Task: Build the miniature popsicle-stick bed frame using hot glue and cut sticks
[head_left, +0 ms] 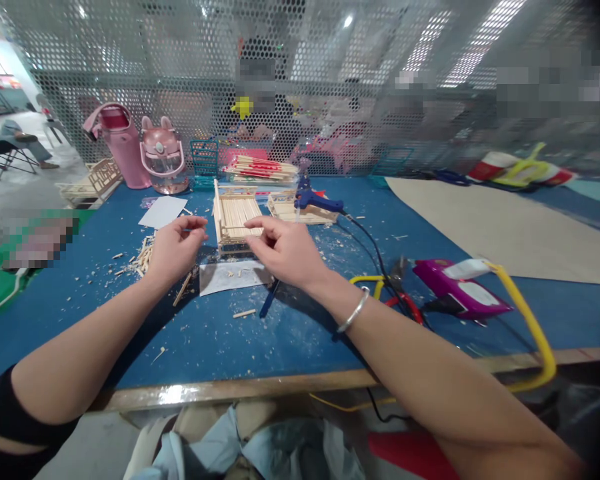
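Note:
A small bed-like frame built of thin wooden sticks [240,217], with a slatted base and raised end rails, stands on the blue table. Left of it hovers my left hand [176,248], fingers loosely curled, thumb a little apart from the forefinger, nothing visible between them. My right hand [286,252] is at the frame's front right corner; its forefinger and thumb are spread, and whether they touch the rail I cannot tell. Below both lies a white paper slip [234,276] with stick scraps. A dark blue tool handle [269,300] shows under the right hand.
Behind the frame are a blue glue gun [317,201], a second stick piece [285,211] and bundled red-tipped sticks [260,168]. Pliers [399,280], a purple tool [463,290] and a yellow saw frame [535,327] lie right. Bottles [164,160] stand by the mesh partition.

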`<state>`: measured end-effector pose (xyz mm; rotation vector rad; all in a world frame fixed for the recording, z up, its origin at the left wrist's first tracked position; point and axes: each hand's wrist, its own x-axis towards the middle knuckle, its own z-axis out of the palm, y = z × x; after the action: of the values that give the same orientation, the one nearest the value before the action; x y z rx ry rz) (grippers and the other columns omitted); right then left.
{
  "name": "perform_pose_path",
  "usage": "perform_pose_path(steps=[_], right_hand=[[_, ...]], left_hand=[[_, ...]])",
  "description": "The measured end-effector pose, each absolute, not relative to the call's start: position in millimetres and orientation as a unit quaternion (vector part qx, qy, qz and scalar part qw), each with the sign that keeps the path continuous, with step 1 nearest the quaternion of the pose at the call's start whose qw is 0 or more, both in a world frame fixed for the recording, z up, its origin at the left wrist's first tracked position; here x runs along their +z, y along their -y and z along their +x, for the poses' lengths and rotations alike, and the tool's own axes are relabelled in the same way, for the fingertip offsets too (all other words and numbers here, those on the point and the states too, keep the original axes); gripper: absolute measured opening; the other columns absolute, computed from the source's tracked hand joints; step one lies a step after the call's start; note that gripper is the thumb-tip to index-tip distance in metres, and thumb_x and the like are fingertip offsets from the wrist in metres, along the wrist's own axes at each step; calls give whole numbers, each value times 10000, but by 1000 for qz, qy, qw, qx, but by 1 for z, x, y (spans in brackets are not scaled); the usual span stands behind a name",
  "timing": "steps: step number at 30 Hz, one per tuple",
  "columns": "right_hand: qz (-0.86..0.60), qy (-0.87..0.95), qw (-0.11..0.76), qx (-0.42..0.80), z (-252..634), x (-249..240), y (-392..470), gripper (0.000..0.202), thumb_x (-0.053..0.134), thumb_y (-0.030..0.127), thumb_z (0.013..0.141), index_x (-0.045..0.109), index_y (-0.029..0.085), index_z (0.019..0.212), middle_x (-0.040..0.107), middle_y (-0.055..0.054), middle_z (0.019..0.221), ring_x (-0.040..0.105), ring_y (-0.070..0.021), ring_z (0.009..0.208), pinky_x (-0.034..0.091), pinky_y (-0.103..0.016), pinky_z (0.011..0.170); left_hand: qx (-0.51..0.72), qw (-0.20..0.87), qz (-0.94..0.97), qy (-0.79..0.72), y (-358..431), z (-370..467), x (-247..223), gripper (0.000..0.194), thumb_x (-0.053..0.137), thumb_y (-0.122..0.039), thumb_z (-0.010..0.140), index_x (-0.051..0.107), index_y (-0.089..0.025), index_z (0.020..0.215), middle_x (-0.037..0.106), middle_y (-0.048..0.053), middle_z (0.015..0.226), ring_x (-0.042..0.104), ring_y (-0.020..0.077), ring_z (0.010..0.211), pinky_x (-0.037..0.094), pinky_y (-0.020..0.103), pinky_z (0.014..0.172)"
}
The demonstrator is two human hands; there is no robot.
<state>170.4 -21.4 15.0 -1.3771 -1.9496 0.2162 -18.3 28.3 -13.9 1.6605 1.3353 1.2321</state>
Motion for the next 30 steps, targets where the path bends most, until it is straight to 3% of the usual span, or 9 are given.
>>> perform_pose_path(steps=[3,7,12,16,21,25,30], right_hand=[[-508,782,354,72,186,31,21,290,464,281,812,657,136,972,499,36,540,366,-77,475,295,-242,525],[-528,822,192,91,198,43,22,190,501,211,772,684,161,755,552,21,540,408,-76,481,298,-241,526],[-508,853,48,105,193,34,21,121,568,177,718,688,174,716,655,-16,667,520,-106,584,326,-244,556],[-515,852,56,74,198,31,18,271,466,54,720,696,174,798,692,-48,770,572,-131,673,374,-252,610],[-483,865,97,89,191,28,19,293,470,58,736,707,178,861,713,-43,829,614,-139,742,410,-255,675],[-477,875,71,43,172,11,20,239,501,212,825,711,225,939,722,-55,892,630,-171,779,379,-269,621],[-491,870,40,18,164,-3,15,215,523,216,813,718,266,889,727,-27,882,634,-172,787,316,-251,566]], left_hand=[[480,319,622,-531,-32,-25,-10,233,559,-290,717,683,-141,846,682,53,702,617,151,646,471,252,580],[469,304,625,-545,-32,-28,-6,264,590,-324,704,708,-138,850,692,44,677,592,136,582,442,240,542],[455,327,621,-548,-32,-28,-7,253,618,-361,684,691,-141,785,670,21,634,590,129,565,443,232,560],[436,297,638,-560,-34,-30,-9,188,504,-299,726,604,-166,639,589,-13,515,523,122,484,390,229,496],[396,240,679,-569,-30,-31,-6,341,358,-254,771,461,-188,453,487,-15,402,470,129,442,346,241,474],[381,264,681,-567,-26,-28,-5,311,451,-380,785,629,-158,661,600,-3,532,502,126,461,348,234,458],[381,242,689,-567,-24,-26,-7,279,532,-389,764,669,-152,816,650,11,634,514,117,488,359,227,482]])
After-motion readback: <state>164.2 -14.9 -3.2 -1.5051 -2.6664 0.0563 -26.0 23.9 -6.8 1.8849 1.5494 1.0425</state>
